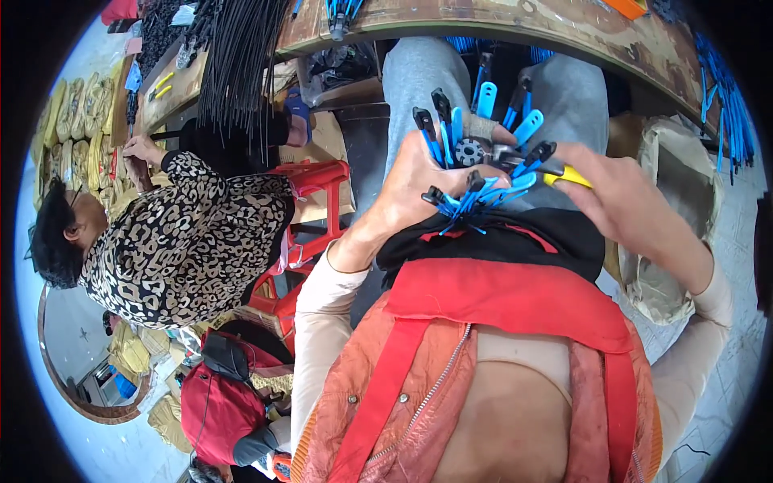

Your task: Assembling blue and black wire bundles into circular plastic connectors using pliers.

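In front of my lap my left hand [407,181] is closed around a round black hub [469,152]. Several blue arms with black clip-like ends [487,98] fan out from the hub in all directions. My right hand [636,193] grips the yellow handle of a pair of pliers [573,177]. The metal jaws reach in among the blue arms beside the hub; their tips are partly hidden. A tan wrap [481,127] covers one of my fingers near the hub.
A wooden table [499,18] curves across the top, with more blue pieces [725,113] hanging at right and a bundle of thin black rods [241,80] at left. A co-worker [185,233] sits left beside a red stool [322,193]. A lined sack [668,217] stands right.
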Action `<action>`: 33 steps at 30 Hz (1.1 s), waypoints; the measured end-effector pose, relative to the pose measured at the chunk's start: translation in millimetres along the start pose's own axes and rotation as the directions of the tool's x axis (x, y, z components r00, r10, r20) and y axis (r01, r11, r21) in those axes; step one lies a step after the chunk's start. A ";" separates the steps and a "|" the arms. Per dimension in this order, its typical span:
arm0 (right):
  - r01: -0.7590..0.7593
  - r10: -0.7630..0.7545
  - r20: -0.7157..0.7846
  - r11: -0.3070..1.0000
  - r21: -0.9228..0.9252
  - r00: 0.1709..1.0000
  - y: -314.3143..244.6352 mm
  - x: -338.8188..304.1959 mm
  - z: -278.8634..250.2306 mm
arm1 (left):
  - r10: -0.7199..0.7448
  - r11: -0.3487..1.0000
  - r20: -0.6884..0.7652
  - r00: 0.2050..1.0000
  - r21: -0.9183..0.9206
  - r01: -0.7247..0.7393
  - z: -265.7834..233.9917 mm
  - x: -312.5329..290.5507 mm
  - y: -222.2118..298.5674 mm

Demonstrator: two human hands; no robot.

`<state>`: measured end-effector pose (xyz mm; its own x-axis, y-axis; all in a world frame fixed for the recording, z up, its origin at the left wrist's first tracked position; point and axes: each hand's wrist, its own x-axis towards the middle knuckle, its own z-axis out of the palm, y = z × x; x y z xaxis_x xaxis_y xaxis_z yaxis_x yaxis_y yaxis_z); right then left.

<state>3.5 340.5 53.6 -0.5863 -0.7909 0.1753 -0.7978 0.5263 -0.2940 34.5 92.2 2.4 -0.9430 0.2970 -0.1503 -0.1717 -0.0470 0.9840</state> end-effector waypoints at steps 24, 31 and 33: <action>-0.146 0.162 -0.057 0.965 0.218 0.985 -6.5 -4.2 15.3 | -0.079 0.955 0.039 0.996 -0.285 0.087 -3.2 -5.7 -11.0; -0.604 0.119 0.607 0.362 0.710 0.786 -2.0 -18.5 51.7 | 0.007 0.999 0.203 0.979 -0.041 0.001 -19.4 -5.0 -25.3; -0.549 0.108 0.547 0.327 0.769 0.830 -5.9 -25.4 72.2 | 0.154 0.987 0.192 0.969 0.010 -0.158 -19.4 -6.5 -30.5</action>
<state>33.3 334.9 -17.0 -0.4962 -0.7706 -0.4001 0.1690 0.3662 -0.9150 40.3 73.2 -28.5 -0.8854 0.4642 0.0238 -0.0171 -0.0838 0.9963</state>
